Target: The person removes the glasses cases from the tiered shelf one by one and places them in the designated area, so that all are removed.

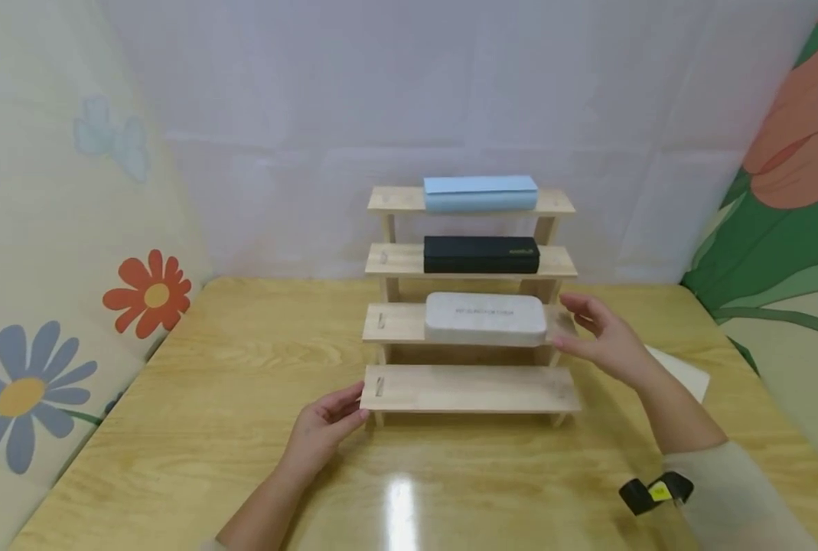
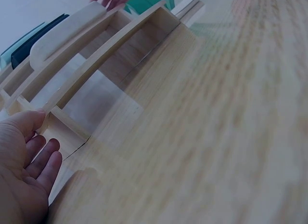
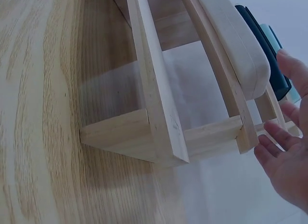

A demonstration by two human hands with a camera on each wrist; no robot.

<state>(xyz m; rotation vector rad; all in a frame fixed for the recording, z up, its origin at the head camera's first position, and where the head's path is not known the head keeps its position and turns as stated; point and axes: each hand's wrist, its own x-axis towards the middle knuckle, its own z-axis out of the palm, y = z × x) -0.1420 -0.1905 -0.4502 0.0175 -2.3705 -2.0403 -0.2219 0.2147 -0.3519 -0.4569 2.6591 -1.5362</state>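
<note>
A four-tier wooden stand [image 1: 470,389] is in the middle of the table. My left hand [image 1: 322,425] is at the left end of its lowest shelf; in the left wrist view the thumb [image 2: 31,122] meets the shelf corner while the other fingers are loosely bent below. Beside the right end of the second shelf, my right hand [image 1: 608,340] has its fingers spread, close to a white glasses case [image 1: 486,317]. On the third shelf lies a black case [image 1: 480,255], and a light blue case [image 1: 480,194] tops the stand.
A white flat object [image 1: 684,373] lies on the wooden table [image 1: 257,344] behind my right forearm. A white cloth [image 1: 298,207] hangs at the back. Flower-patterned panels [image 1: 37,229] stand at both sides. A black strap with a yellow label [image 1: 659,490] shows by my right sleeve.
</note>
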